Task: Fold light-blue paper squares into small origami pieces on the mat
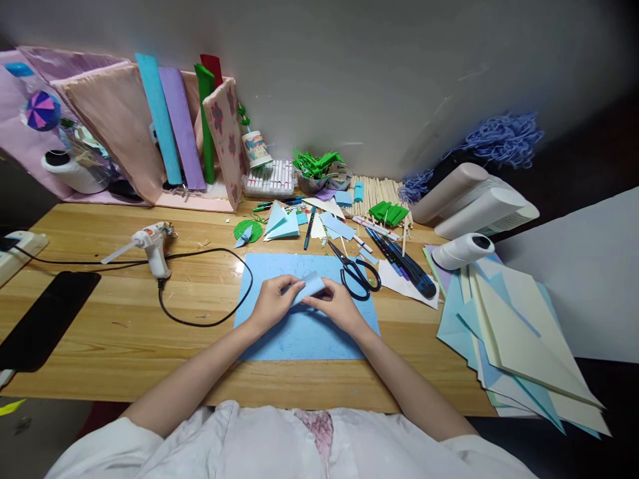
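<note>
A small piece of light blue paper (310,286) is held between both hands, above a larger blue sheet (304,339) lying on the table. My left hand (273,303) pinches its left side between thumb and fingers. On its right side, my right hand (338,306) grips the paper, thumb in front and fingers partly hidden behind it. Black-handled scissors (355,276) lie at the upper right of the blue sheet, close to my right hand. A green disc with a small folded blue paper shape (243,236) is beyond the sheet's upper left corner.
On the left are a glue gun (156,249) with a looping black cable and a phone (42,319). Pens, paper scraps and a marker box (270,179) stretch along the back. A paper stack (524,326) and a white bottle (463,251) occupy the right.
</note>
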Available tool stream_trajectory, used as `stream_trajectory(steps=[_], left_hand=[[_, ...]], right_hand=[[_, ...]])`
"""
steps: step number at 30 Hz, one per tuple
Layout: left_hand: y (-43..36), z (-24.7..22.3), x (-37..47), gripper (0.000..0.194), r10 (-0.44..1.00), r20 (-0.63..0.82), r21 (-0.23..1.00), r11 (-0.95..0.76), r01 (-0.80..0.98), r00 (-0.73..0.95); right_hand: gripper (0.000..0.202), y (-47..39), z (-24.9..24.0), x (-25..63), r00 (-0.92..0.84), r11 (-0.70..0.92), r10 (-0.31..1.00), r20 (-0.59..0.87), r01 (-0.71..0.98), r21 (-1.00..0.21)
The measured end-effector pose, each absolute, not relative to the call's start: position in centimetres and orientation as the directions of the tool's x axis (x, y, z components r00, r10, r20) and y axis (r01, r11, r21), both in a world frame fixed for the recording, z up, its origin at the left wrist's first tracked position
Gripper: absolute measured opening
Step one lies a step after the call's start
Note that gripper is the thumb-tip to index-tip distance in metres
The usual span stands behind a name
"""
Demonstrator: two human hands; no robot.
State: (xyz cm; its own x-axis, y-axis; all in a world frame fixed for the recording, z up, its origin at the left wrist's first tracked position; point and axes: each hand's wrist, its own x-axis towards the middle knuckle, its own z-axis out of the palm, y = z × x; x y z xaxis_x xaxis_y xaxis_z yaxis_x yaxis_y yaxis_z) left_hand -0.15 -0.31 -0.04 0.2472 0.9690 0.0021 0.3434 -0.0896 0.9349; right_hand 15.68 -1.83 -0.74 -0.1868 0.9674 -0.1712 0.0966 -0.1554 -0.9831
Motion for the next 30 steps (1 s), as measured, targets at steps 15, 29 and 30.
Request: stream_trajectory(steps=[15, 29, 30], left_hand=[[-0.25, -0.55, 0.33, 0.031, 0.969, -0.125, 0.982, 0.09, 0.166, 0.214], [-0.32, -0.53, 0.24, 0.023, 0.959, -0.154, 0.983, 0.123, 0.137, 0.239], [-0.3, -0.56, 0.26, 0.023, 0.958, -0.158, 0.982, 0.128, 0.136, 0.238]], right_hand=[[0.029, -1.66, -0.34, 15.8, -0.036, -0.112, 0.993, -0.116, 0.096, -0.989], [0.027, -1.47, -1.1, 16.08, -0.125, -0.121, 0.983, -0.137, 0.126, -0.985], [0.03, -1.44, -1.16, 16.12, -0.127, -0.12, 0.982, -0.137, 0.129, -0.984]])
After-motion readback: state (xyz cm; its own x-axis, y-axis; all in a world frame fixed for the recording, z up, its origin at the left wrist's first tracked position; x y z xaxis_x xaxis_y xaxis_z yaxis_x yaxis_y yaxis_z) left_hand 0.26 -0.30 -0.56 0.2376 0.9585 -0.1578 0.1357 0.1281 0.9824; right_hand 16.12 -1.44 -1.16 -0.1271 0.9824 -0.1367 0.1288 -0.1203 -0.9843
